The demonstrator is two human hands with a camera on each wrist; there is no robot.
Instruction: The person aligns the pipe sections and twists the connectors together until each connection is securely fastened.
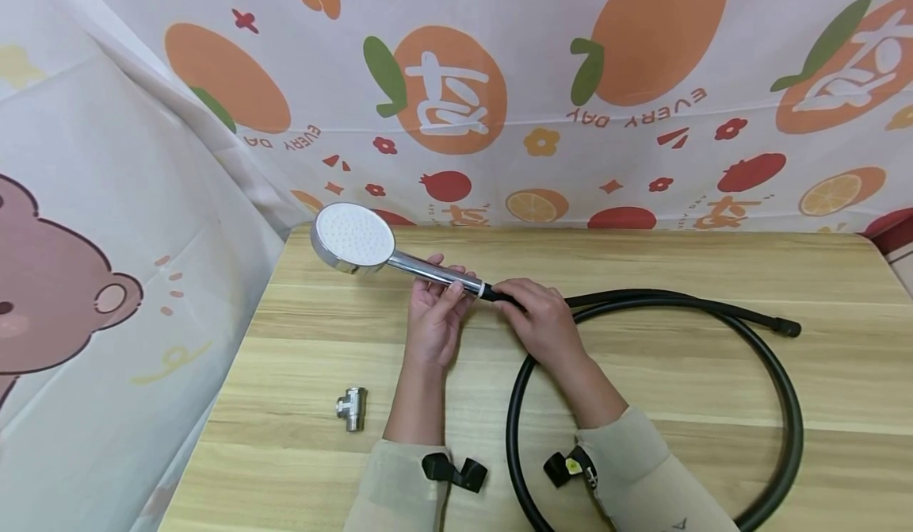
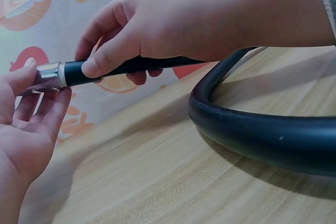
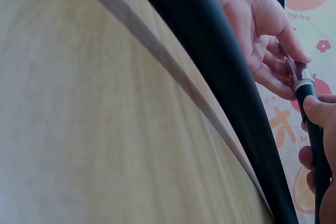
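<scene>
A chrome shower head (image 1: 353, 236) with a white spray face is raised over the back of the table, its face turned up. My left hand (image 1: 437, 322) holds its chrome handle (image 1: 421, 267) between thumb and fingers, palm up. Just right of it, my right hand (image 1: 544, 322) grips the black hose end (image 2: 76, 73) from above. Handle and hose end meet in line at a pale ring (image 2: 61, 74); how far they are joined cannot be told. From the right hand the black hose (image 1: 788, 405) runs in a wide loop over the table.
A small chrome tee fitting (image 1: 352, 409) lies on the wooden table (image 1: 285, 373), left of the left forearm. The hose's other end (image 1: 788, 327) points right. Behind the table hangs a fruit-print cloth (image 1: 542, 64), and a bear-print cloth (image 1: 64, 294) covers the left side.
</scene>
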